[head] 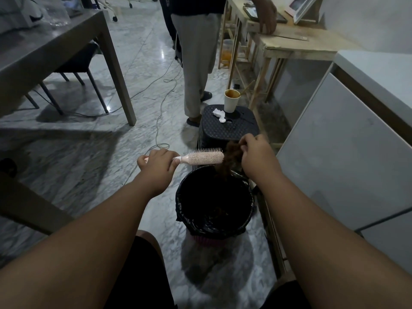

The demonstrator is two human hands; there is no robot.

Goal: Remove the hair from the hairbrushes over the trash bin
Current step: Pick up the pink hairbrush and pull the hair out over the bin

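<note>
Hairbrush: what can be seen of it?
The hairbrush is pale pink, plastic-looking, its long head studded with short bristles pointing up. It is held roughly level above the far rim of the trash bin. The left hand grips its handle; a brown hair clump, pinched by the right hand, hangs at its tip.

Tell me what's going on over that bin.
A person is cleaning a pink hairbrush. The left hand grips its handle and holds it level above the far rim of the black-lined bin. The right hand pinches a clump of brown hair at the brush's tip, and the clump hangs down into the bin's mouth. Whether it is fully free of the bristles cannot be told. Behind them a cup stands on a black stool.
</note>
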